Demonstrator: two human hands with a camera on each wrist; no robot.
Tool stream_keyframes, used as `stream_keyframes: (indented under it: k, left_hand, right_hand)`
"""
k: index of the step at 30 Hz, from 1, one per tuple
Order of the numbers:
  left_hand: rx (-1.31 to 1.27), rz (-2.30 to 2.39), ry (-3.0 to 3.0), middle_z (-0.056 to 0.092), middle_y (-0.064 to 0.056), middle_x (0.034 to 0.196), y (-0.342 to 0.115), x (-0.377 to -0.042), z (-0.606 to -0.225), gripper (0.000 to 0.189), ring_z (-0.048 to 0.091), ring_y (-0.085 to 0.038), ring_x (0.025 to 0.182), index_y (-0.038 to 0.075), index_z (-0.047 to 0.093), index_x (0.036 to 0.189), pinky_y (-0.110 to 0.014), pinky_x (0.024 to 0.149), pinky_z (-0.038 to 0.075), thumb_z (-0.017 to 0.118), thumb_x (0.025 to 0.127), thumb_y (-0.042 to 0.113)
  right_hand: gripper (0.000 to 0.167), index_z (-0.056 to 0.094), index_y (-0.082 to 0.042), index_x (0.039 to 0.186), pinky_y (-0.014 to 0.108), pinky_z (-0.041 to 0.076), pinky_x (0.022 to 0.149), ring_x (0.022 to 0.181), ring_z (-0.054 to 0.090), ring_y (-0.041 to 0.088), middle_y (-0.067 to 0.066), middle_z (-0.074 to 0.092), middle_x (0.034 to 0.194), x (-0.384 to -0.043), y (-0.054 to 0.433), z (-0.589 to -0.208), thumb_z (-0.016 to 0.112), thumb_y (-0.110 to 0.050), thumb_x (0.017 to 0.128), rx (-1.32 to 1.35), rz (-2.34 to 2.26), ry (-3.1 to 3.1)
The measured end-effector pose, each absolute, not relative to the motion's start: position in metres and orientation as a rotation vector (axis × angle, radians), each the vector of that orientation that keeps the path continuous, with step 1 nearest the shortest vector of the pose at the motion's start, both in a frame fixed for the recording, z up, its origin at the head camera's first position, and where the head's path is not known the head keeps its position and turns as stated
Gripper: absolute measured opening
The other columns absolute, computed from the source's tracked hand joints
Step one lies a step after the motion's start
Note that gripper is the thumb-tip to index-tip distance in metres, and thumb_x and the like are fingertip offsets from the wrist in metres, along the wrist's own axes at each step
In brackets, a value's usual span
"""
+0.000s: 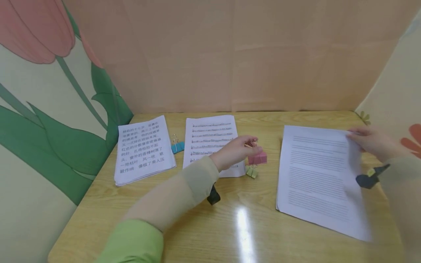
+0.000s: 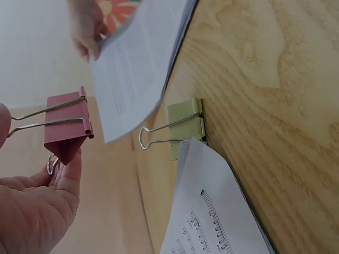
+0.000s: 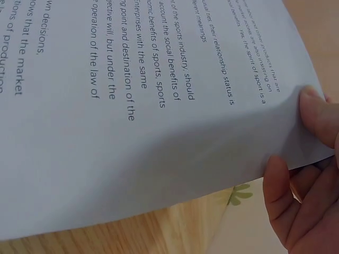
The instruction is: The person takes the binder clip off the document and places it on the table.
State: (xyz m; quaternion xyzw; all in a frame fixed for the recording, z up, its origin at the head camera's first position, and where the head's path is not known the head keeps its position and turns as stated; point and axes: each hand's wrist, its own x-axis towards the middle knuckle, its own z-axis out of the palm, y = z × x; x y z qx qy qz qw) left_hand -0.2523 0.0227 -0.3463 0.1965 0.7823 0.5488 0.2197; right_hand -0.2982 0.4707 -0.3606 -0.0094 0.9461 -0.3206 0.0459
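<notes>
My left hand (image 1: pixel 234 150) pinches a pink binder clip (image 1: pixel 258 158) by its wire handles, just right of the sheet music (image 1: pixel 210 128). In the left wrist view the pink clip (image 2: pixel 66 124) is raised above the table between thumb and fingers. At the right, my right hand (image 1: pixel 370 141) grips the upper right corner of a stack of printed English pages (image 1: pixel 317 175). The right wrist view shows the thumb on top of the paper (image 3: pixel 159 137) and fingers beneath its edge. A yellow-green binder clip (image 1: pixel 251 171) lies by the sheet music's right edge, below the pink clip.
A stack of pages with large Chinese print (image 1: pixel 144 153) lies at the left of the wooden table (image 1: pixel 197 233). Between it and the sheet music sits a blue binder clip (image 1: pixel 178 147). A pinkish covering (image 1: pixel 230 65) rises behind the table.
</notes>
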Motion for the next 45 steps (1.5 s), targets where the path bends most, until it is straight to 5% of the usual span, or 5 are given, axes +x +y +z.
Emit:
stream_keyframes:
  k: [13,22,30,38,45]
  left_hand:
    - [0.492,1.384,2.283,0.057,0.005,0.119,0.062,-0.268,-0.356,0.064,0.052,-0.009,0.109,0.015,0.043,0.144,-0.028,0.093,0.045,0.061,0.092,0.047]
    - [0.452,1.264,2.392,0.057,-0.001,0.129,0.083,-0.277,-0.371,0.065,0.053,-0.012,0.117,0.015,0.044,0.144,-0.028,0.101,0.04,0.06,0.091,0.05]
    - [0.433,1.051,2.477,0.059,-0.001,0.129,0.094,-0.284,-0.381,0.06,0.054,-0.012,0.118,0.017,0.047,0.141,-0.025,0.1,0.04,0.056,0.093,0.052]
    - [0.444,0.751,2.596,0.052,0.006,0.139,0.099,-0.282,-0.379,0.055,0.046,-0.012,0.129,0.021,0.048,0.141,-0.031,0.108,0.032,0.044,0.097,0.055]
    - [0.523,0.521,2.758,0.046,0.009,0.143,0.109,-0.275,-0.38,0.054,0.041,-0.011,0.132,0.027,0.045,0.143,-0.037,0.109,0.029,0.046,0.096,0.054]
  right_hand:
    - [0.067,0.046,0.01,0.129,0.03,0.048,0.061,0.083,0.054,0.022,0.025,0.056,0.109,-0.295,0.484,-0.371,0.043,-0.05,0.099,0.129,-0.903,2.906]
    - [0.06,0.046,0.014,0.127,0.023,0.048,0.059,0.072,0.051,-0.002,-0.015,0.058,0.085,-0.293,0.482,-0.37,0.045,-0.039,0.1,0.044,-0.965,2.905]
    - [0.066,0.047,0.011,0.128,0.027,0.047,0.058,0.076,0.053,0.011,0.029,0.057,0.11,-0.296,0.481,-0.372,0.044,-0.048,0.099,0.14,-0.886,2.924]
    - [0.057,0.048,0.009,0.126,0.025,0.047,0.058,0.07,0.051,0.002,-0.015,0.056,0.085,-0.294,0.481,-0.376,0.045,-0.041,0.1,0.11,-0.94,2.918]
    - [0.055,0.046,0.012,0.125,0.024,0.047,0.058,0.069,0.051,0.0,-0.024,0.053,0.081,-0.294,0.48,-0.38,0.044,-0.038,0.101,0.08,-0.982,2.906]
